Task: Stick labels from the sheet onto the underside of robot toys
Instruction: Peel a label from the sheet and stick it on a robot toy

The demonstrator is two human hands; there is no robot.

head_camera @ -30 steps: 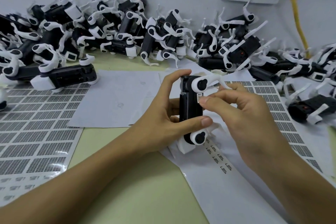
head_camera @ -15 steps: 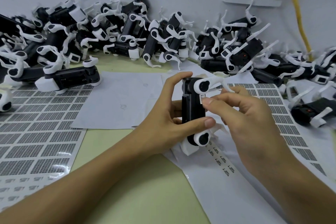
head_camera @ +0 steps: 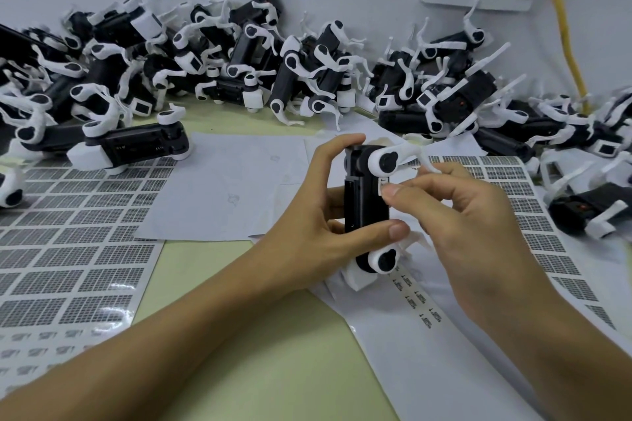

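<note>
Beyond both grips, against the wall: a heap of robot toys [head_camera: 307, 72], far too many and too tangled to count, dozens at a guess, with no telling from here which already carry a label. Left of the left grip: one large label sheet [head_camera: 68, 249], most blocks still full, a few bare spots along its near edge. Behind and right of the right grip: a second printed sheet [head_camera: 533, 215], partly covered. Between and beyond the grips: two or three blank white sheets [head_camera: 222, 188], overlapping, edges hard to separate. Under and near the right grip: one long backing strip [head_camera: 427, 335] with a short run of small labels left on it, roughly eight to ten, the rest bare. Beneath all of it: the pale green worktop [head_camera: 239, 335]. Above the strip, held upright: one black-and-white toy [head_camera: 366, 205], clasped by the left grip [head_camera: 318, 215], thumb low on the body, forefinger over the top. At its upper flank: a single small white label [head_camera: 383, 182], pinched at the fingertips of the right grip [head_camera: 455, 212] and touching or nearly touching the toy; not judged pressed flat yet. By the look of things, one toy mid-labelling, a great many likely left, labels in plenty.
</note>
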